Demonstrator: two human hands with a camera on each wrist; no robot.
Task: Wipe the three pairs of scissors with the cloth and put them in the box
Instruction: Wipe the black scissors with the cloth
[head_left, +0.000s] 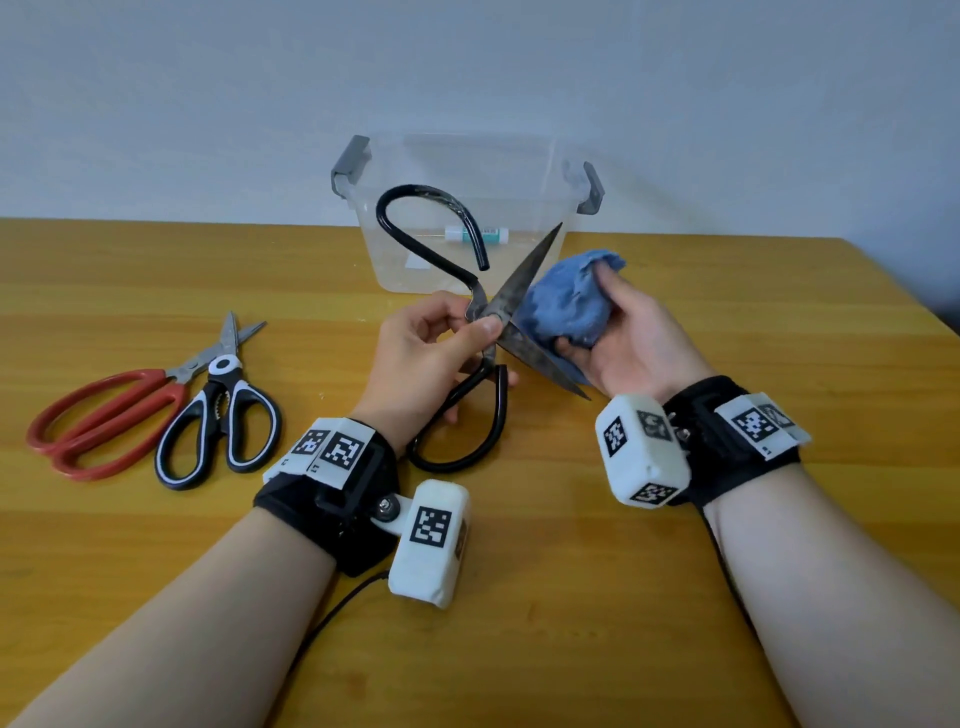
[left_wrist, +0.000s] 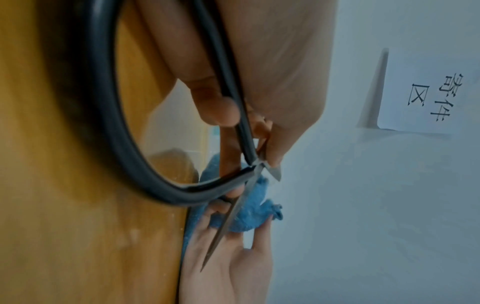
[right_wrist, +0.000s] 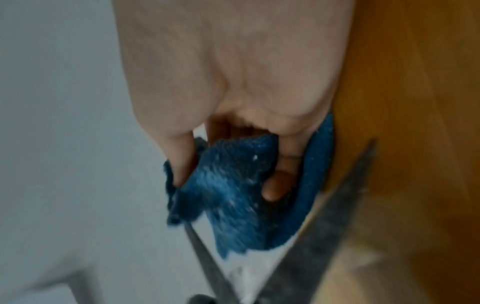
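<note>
Both wrists hover over the desk. Left hand pinches the black scissors at the pivot, blades spread wide. Right hand grips the bunched cloth between those blades. Behind them stands the box; red scissors and black-white scissors lie touching at the left, well apart from the hands.

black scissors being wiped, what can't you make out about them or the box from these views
- Black scissors: the pivot is covered by the left hand in the head view.
- Lower blade: partly hidden behind the blue cloth in the right hand.
- Box: label print too small to read.
- Right wrist view: blades blurred.
</note>
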